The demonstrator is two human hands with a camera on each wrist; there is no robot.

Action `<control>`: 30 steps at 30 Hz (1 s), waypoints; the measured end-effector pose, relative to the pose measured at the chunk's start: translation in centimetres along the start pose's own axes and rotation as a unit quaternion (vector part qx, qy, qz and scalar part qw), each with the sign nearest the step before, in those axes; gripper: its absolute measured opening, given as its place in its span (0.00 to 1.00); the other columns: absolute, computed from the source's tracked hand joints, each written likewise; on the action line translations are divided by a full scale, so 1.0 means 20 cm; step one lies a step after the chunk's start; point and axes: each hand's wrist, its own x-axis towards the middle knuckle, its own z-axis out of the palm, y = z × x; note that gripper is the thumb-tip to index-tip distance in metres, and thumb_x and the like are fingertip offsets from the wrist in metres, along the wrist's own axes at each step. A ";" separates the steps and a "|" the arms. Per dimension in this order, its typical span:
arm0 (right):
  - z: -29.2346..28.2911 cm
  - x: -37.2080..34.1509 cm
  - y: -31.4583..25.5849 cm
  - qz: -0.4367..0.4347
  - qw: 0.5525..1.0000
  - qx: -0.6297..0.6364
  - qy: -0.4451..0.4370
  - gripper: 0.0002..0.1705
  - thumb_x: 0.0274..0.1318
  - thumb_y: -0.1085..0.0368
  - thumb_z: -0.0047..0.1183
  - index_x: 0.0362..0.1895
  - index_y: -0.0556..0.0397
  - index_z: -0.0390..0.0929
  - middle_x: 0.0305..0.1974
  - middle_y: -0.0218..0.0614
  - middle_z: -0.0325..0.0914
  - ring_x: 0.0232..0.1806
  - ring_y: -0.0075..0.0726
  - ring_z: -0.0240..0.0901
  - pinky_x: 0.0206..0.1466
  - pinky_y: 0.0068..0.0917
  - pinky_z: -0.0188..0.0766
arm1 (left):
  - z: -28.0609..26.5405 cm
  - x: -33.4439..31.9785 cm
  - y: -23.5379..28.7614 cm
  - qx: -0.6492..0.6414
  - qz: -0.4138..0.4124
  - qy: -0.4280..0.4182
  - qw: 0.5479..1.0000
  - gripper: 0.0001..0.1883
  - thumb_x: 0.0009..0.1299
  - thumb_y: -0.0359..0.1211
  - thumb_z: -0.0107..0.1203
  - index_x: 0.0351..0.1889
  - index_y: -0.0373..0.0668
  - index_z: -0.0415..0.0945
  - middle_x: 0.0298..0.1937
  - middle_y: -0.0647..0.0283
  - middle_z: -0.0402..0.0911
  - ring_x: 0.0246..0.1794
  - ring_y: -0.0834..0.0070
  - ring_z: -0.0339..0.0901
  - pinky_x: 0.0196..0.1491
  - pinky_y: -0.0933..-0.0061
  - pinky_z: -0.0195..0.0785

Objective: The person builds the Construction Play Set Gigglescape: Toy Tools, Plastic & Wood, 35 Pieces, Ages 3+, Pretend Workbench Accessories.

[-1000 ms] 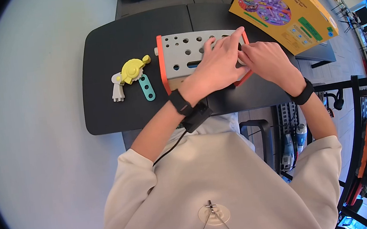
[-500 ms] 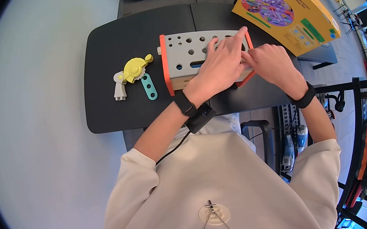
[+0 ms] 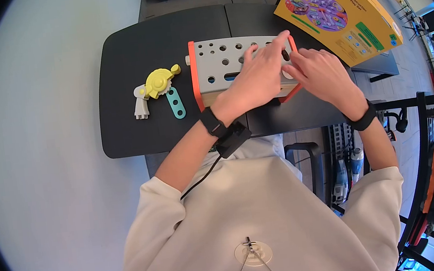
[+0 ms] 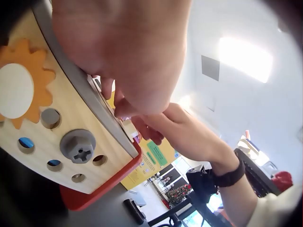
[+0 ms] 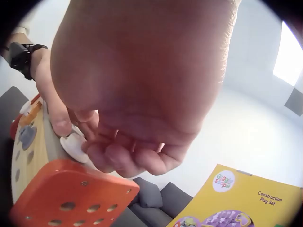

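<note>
A toy workbench (image 3: 207, 63) with a grey, hole-punched top and orange-red end panels stands on the dark table. My left hand (image 3: 259, 74) lies across the right part of the top, index finger stretched toward the far corner. Its thumb reaches a white rounded piece (image 5: 75, 145) at the top's right end. My right hand (image 3: 324, 76) is at the same end, with curled fingers (image 5: 120, 158) at that piece's edge; the palm hides much of the grip. On the wooden front, the left wrist view shows a grey bolt (image 4: 78, 145) and an orange gear (image 4: 41, 85).
Left of the workbench lie a yellow toy saw (image 3: 158, 82) with a pale grey handle and a teal strip with holes (image 3: 175, 103). A yellow play-set box (image 3: 339, 12) leans at the table's far right. A black chair arm (image 3: 310, 151) shows below the near edge.
Against the earlier frames, my right fingers have shifted slightly up over the workbench's right end, and more of the white piece shows under them. My left hand stays nearly in place.
</note>
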 end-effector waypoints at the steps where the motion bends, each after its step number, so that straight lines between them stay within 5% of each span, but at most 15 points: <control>1: 0.00 -0.02 0.01 -0.064 0.992 0.033 0.101 0.16 0.75 0.53 0.55 0.47 0.52 0.76 0.36 0.41 0.83 0.38 0.46 0.82 0.43 0.41 0.74 | -0.01 0.00 0.00 0.000 0.000 0.000 1.000 0.45 0.72 0.23 0.58 0.85 0.45 0.45 0.72 0.46 0.75 0.74 0.53 0.72 0.82 0.39 0.41; 5: 0.06 -0.02 0.02 -0.100 0.990 0.032 0.097 0.15 0.74 0.52 0.55 0.48 0.52 0.76 0.37 0.41 0.83 0.42 0.44 0.82 0.48 0.41 0.73 | -0.03 0.00 0.03 -0.017 -0.011 -0.015 1.000 0.48 0.69 0.22 0.58 0.86 0.46 0.45 0.72 0.46 0.75 0.74 0.53 0.72 0.82 0.37 0.41; 13: 0.18 0.04 -0.02 -0.041 0.985 -0.025 0.166 0.18 0.71 0.55 0.56 0.28 0.50 0.79 0.18 0.35 0.77 0.21 0.44 0.78 0.36 0.38 0.72 | 0.00 -0.02 0.05 0.069 0.022 -0.016 0.997 0.52 0.68 0.27 0.65 0.87 0.46 0.43 0.72 0.50 0.74 0.77 0.54 0.69 0.83 0.34 0.39; 22: 0.26 0.04 -0.04 -0.006 0.978 -0.043 0.204 0.21 0.71 0.54 0.56 0.24 0.49 0.76 0.16 0.36 0.76 0.20 0.45 0.77 0.29 0.38 0.71 | 0.04 -0.06 0.05 0.116 0.031 0.015 0.993 0.51 0.71 0.31 0.68 0.86 0.44 0.45 0.75 0.48 0.71 0.82 0.49 0.62 0.83 0.34 0.42; 27: 0.20 -0.01 -0.06 0.027 0.982 0.023 0.187 0.24 0.74 0.49 0.55 0.27 0.51 0.75 0.19 0.39 0.78 0.23 0.49 0.80 0.29 0.44 0.74 | -0.12 -0.15 0.07 0.023 0.064 0.101 0.993 0.43 0.71 0.30 0.66 0.83 0.44 0.56 0.77 0.49 0.69 0.80 0.46 0.64 0.84 0.45 0.48; 30: 0.12 -0.07 -0.09 0.071 0.984 0.082 0.141 0.24 0.75 0.47 0.55 0.32 0.53 0.75 0.22 0.42 0.80 0.25 0.53 0.81 0.30 0.47 0.76 | -0.40 -0.38 0.00 0.129 -0.010 0.157 0.979 0.26 0.73 0.31 0.62 0.70 0.43 0.75 0.71 0.53 0.75 0.75 0.52 0.69 0.75 0.53 0.64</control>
